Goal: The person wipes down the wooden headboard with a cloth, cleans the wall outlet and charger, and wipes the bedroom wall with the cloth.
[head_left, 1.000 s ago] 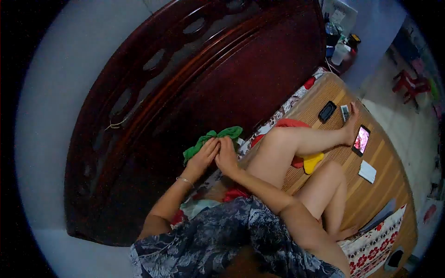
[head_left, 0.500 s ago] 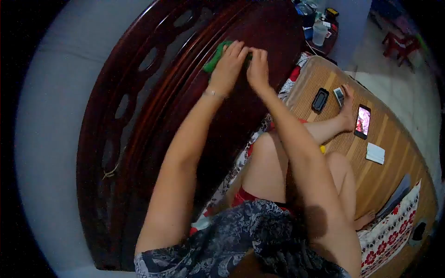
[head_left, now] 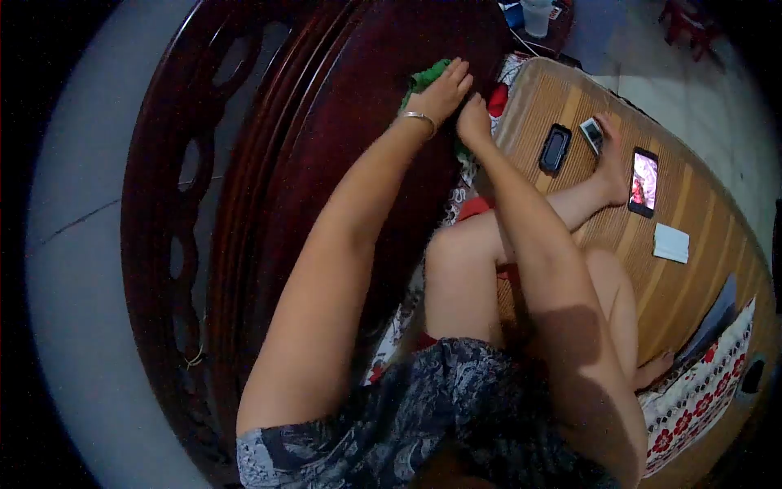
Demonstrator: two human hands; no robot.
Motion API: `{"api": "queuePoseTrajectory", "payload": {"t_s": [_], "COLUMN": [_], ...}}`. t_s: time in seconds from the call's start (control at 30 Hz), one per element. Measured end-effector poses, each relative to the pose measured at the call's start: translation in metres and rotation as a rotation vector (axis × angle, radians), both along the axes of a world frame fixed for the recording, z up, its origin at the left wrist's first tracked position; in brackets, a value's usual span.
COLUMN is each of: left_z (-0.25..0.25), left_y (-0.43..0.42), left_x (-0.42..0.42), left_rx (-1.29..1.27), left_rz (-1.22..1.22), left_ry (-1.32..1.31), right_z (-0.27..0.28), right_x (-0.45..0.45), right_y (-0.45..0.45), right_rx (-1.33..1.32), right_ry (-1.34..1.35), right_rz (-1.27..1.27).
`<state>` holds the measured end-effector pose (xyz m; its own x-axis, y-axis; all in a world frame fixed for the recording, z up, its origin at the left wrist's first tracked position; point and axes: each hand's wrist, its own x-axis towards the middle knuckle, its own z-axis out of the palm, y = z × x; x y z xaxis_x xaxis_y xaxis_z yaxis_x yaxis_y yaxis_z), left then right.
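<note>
My left hand point(head_left: 444, 91) is pressed on a bunched green cloth point(head_left: 425, 77) against the dark reddish-brown wooden headboard point(head_left: 350, 122). Part of the cloth sticks out past the fingers; a thin bracelet point(head_left: 419, 118) circles this wrist. Just right of it, at the board's edge, my right hand point(head_left: 474, 122) is closed, its fingers curled. A bit of green shows below that hand, and its fingers hide most of what they grip.
Left of the panel runs a carved rail point(head_left: 191, 163) with cut-out holes. On the striped mat point(head_left: 603, 220) lie a black case point(head_left: 555, 149), a lit phone point(head_left: 643, 183) and a folded white paper point(head_left: 671, 243). A bare foot point(head_left: 609, 167) rests near a small white-and-dark object point(head_left: 592, 134).
Both hands have moved right across the headboard toward its mat-side edge, the green cloth with the left one. The view has shifted, so the table at the top shows less.
</note>
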<state>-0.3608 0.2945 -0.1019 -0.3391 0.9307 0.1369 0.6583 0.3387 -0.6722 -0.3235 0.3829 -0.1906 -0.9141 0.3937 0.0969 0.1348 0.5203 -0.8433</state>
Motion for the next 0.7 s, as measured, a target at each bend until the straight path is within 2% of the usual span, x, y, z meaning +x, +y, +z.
{"api": "queuePoseTrajectory", "payload": {"t_s": [0.03, 0.07, 0.13, 0.17, 0.23, 0.27, 0.33, 0.37, 0.4, 0.47, 0.53, 0.57, 0.7], "left_z": [-0.008, -0.017, -0.021, -0.024, -0.043, -0.052, -0.045, -0.040, -0.036, -0.025, -0.016, -0.012, 0.008], "left_y": [0.001, 0.007, 0.001, 0.003, -0.002, -0.005, -0.005, -0.007, -0.012, -0.023, -0.033, -0.040, -0.068], "left_x": [0.006, 0.014, 0.035, 0.041, 0.050, 0.052, 0.060, 0.065, 0.070, 0.081, 0.090, 0.095, 0.131], "left_rx": [0.091, 0.044, -0.273, -0.274, -0.317, -0.332, -0.383, -0.418, -0.415, -0.245, -0.245, -0.246, -0.181], "left_rz": [0.004, 0.093, -0.074, -0.085, -0.043, -0.028, 0.087, 0.129, 0.128, 0.185, 0.163, 0.143, 0.162], "left_ry": [-0.090, -0.264, 0.083, 0.081, 0.015, -0.006, -0.273, -0.364, -0.358, -0.606, -0.593, -0.590, -0.644], "right_z": [-0.035, -0.075, -0.072, -0.064, -0.116, -0.134, -0.127, -0.123, -0.085, -0.055, -0.049, -0.004, -0.059], "right_x": [-0.005, -0.011, 0.005, 0.019, 0.022, 0.018, 0.023, 0.027, 0.046, 0.069, 0.080, 0.100, 0.109], "right_y": [-0.004, -0.006, -0.003, -0.009, -0.022, -0.029, -0.037, -0.041, -0.047, -0.065, -0.082, -0.086, -0.124], "right_rx": [-0.003, -0.018, -0.038, -0.111, 0.119, 0.118, 0.149, 0.150, -0.024, -0.198, -0.741, -0.642, -0.707], "right_ry": [0.000, -0.201, -0.409, -0.445, -0.367, -0.364, -0.391, -0.386, -0.413, -0.430, -0.471, -0.572, -0.441], "right_rz": [-0.008, 0.072, 0.137, 0.136, 0.127, 0.124, 0.311, 0.307, 0.191, 0.076, -0.216, -0.333, -0.269]}}
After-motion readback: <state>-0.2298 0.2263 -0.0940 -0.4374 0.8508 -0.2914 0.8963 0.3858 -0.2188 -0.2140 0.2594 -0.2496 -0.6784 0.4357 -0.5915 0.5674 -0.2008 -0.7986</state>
